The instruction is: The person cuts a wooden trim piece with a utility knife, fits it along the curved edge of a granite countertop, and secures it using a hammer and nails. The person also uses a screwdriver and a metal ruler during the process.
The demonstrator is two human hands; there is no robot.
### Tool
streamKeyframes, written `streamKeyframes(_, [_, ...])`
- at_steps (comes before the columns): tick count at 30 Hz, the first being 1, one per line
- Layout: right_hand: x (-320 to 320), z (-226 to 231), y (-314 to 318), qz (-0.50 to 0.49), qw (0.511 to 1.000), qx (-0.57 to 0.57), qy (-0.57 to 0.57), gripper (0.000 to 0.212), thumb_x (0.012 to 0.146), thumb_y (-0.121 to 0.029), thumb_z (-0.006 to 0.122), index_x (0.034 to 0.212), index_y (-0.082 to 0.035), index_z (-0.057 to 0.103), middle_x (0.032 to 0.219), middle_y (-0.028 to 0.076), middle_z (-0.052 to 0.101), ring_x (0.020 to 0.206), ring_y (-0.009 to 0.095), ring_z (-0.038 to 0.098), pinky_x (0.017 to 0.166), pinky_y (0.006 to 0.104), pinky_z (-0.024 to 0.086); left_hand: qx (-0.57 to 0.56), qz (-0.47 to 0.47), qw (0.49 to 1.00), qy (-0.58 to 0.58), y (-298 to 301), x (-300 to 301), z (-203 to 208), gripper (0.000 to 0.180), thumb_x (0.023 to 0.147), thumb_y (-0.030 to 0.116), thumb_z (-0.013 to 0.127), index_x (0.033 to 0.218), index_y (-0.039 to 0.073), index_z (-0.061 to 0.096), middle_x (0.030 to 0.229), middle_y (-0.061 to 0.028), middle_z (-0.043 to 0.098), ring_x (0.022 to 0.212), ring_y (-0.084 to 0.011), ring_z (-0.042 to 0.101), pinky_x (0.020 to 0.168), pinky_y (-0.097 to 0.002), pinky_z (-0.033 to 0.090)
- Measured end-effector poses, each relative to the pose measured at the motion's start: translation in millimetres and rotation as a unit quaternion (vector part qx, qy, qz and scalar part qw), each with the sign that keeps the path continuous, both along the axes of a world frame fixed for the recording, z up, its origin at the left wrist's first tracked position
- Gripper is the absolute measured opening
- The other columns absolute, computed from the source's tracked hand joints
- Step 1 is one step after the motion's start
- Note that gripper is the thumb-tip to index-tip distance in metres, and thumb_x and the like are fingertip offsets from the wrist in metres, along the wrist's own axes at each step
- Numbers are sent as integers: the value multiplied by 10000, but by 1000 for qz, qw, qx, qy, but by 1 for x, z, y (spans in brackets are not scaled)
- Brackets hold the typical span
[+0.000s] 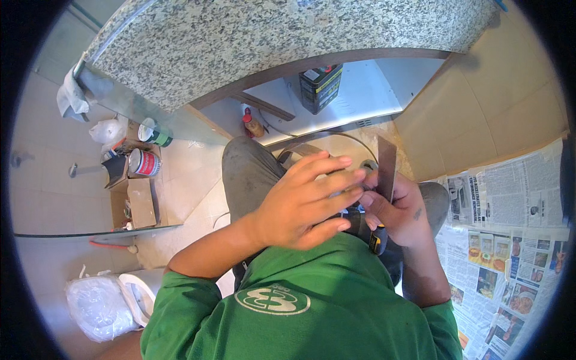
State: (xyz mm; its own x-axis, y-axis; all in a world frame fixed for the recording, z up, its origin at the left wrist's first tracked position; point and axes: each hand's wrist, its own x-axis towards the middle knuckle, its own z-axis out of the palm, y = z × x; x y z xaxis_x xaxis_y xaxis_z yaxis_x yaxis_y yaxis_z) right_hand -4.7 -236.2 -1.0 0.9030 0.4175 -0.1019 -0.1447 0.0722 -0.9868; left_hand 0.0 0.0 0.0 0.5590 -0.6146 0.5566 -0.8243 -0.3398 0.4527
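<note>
My left hand is raised in front of my lap, fingers spread and stretched toward the right hand. I see nothing gripped in it. My right hand is closed around a flat, dark brown strip, its free end sticking up past the thumb and fingers. Just below that hand shows a black and yellow tool handle; its other end is hidden, and I cannot tell whether the hand holds it. Between my knees a long, thin brown strip curves in a loop near the floor.
Ahead stands a granite counter over an open cabinet holding a black can and a red-capped bottle. To the left are a cardboard box, paint cans, a glass edge and a toilet. Newspaper lines the right side.
</note>
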Motion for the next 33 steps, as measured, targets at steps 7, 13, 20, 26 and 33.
streamKeyframes(7, [-1, -6, 4, -31, 999, 26, 12, 88, 995, -79, 662, 987, -22, 597, 735, -11, 548, 551, 55, 507, 494, 230, 400, -209, 68, 924, 314, 4, -29, -37, 388, 1054, 366, 561, 867, 27, 583, 850, -104, 655, 797, -252, 633, 805, -377, 503])
streamKeyframes(13, [-3, -8, 11, -16, 998, -58, -26, 117, 985, -113, 690, 984, -27, 611, 750, -19, 536, 618, 52, 487, 555, 251, 407, -449, 51, 719, 528, -24, -18, -37, 295, 1043, 328, 619, 990, 39, 600, 929, -93, 692, 872, -172, 650, 836, -338, 508])
streamKeyframes(20, [-4, -2, 13, -16, 991, -131, -6, 241, 1005, -135, 646, 1218, -23, 638, 775, -15, 525, 675, 63, 485, 613, 254, 429, -458, 94, 737, 487, -14, -8, -40, 181, 1030, 194, 642, 982, 21, 622, 943, -81, 696, 828, -144, 669, 801, -294, 527])
streamKeyframes(26, [0, -12, -15, 46, 996, -63, 40, 486, 1062, -165, 544, 1520, -25, 461, 881, 29, 580, 703, 89, 563, 649, 248, 492, -448, 127, 759, 455, 2, -4, -42, 179, 1039, 175, 616, 976, 8, 611, 918, -108, 702, 805, -168, 661, 798, -326, 531])
streamKeyframes(33, [-13, -12, -10, 81, 982, -160, -63, 499, 1043, -146, 584, 1519, -38, 478, 1272, 184, 657, 956, 183, 655, 910, 306, 512, -431, 165, 769, 443, 4, -9, -61, 185, 1057, 180, 596, 989, 9, 584, 894, -84, 677, 786, -144, 643, 772, -302, 539])
